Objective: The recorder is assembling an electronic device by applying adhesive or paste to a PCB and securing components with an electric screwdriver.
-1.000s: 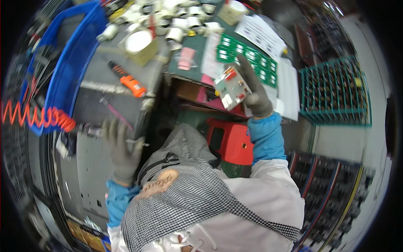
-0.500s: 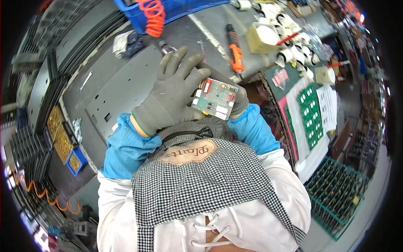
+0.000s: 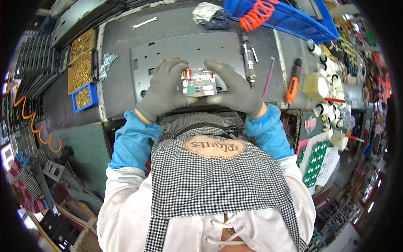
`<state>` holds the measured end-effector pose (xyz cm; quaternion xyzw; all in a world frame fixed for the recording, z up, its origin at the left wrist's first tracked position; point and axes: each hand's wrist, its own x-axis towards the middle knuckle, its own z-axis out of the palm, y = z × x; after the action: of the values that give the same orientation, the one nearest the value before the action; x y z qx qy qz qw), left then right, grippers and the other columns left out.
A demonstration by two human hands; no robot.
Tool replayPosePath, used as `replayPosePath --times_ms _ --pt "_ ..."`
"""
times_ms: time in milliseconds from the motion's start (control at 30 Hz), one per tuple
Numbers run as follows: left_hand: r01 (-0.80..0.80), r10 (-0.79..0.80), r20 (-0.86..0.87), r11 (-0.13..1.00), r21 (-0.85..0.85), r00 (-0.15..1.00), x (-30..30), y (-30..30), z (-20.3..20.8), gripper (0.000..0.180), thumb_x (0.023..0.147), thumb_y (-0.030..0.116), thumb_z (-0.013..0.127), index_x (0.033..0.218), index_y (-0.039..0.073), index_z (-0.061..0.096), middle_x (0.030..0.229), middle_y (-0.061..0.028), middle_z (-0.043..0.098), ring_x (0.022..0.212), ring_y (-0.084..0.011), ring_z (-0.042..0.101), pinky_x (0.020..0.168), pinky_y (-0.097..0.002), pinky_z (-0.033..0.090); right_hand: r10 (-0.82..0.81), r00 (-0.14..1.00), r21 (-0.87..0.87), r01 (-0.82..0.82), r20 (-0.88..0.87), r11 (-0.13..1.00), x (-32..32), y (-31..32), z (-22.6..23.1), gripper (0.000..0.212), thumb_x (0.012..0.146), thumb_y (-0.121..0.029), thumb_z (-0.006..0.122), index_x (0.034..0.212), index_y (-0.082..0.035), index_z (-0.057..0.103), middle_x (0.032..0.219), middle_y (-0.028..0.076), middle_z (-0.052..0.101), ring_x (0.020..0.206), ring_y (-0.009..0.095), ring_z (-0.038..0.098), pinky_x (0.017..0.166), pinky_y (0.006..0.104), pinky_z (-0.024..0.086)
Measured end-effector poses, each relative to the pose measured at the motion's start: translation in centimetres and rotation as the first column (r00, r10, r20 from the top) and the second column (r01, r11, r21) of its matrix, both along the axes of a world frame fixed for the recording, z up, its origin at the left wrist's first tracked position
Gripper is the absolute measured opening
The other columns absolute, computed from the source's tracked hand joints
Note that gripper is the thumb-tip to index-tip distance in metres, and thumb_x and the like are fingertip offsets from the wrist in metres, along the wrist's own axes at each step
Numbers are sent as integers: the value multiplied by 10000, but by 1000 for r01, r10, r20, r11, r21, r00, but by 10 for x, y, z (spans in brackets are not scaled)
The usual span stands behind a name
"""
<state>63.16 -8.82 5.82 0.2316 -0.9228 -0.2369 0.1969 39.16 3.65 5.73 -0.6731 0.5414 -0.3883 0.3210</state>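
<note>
A small green circuit board (image 3: 197, 89) with red and white connectors is held level just in front of my waist, above a dark flat metal panel (image 3: 189, 47) on the bench. My left hand (image 3: 163, 89), in a grey glove, grips the board's left side, fingers at the far edge and thumb at the near edge. My right hand (image 3: 240, 87), also gloved, curves round the right side, with its fingertip by the far corner and its thumb by the near one. The palms hide part of the board's sides.
Right of the panel lie a silver-and-black air tool (image 3: 249, 59), a purple-handled thin tool (image 3: 268, 77) and an orange electric screwdriver (image 3: 292, 86). A wrench (image 3: 144, 23), a crumpled cloth (image 3: 208, 14) and a blue bin (image 3: 285, 23) are behind. Trays of brass screws (image 3: 81, 71) stand left.
My view has swung left, so the bench now lies straight ahead. The board has come over the panel, and my left hand has moved from spread fingers to gripping its left side.
</note>
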Motion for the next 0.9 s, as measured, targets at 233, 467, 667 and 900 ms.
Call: replayPosePath --times_ms 233,467,667,900 --pt "-152 141 77 974 166 987 70 -61 -22 891 639 262 939 1403 46 535 1399 -175 565 1320 -391 535 1101 -439 457 1 989 -135 -22 -148 991 68 -83 -25 836 733 -253 874 1474 -88 525 1496 201 535 1372 412 521 1130 457 450" --pt "-172 167 171 985 15 971 109 -51 -68 929 601 357 938 1386 60 539 1465 -155 533 1431 -404 430 1193 -487 366 62 957 -35 -75 -285 997 103 -84 -65 874 687 -243 894 1459 -79 520 1429 180 569 1351 396 510 1135 485 417" --pt "-180 181 203 983 -20 962 116 -38 -112 988 563 406 951 1399 82 536 1492 -116 525 1483 -401 371 1241 -536 274 17 926 -18 -26 -377 999 118 -69 -98 912 655 -237 906 1465 -101 510 1430 156 573 1339 381 523 1113 484 420" --pt "-161 163 252 986 -28 954 115 -39 -113 990 571 451 943 1404 86 550 1513 -108 516 1499 -383 357 1250 -538 246 19 913 0 -21 -407 1000 117 -69 -101 908 648 -263 910 1456 -111 525 1445 152 570 1367 371 510 1124 483 411"
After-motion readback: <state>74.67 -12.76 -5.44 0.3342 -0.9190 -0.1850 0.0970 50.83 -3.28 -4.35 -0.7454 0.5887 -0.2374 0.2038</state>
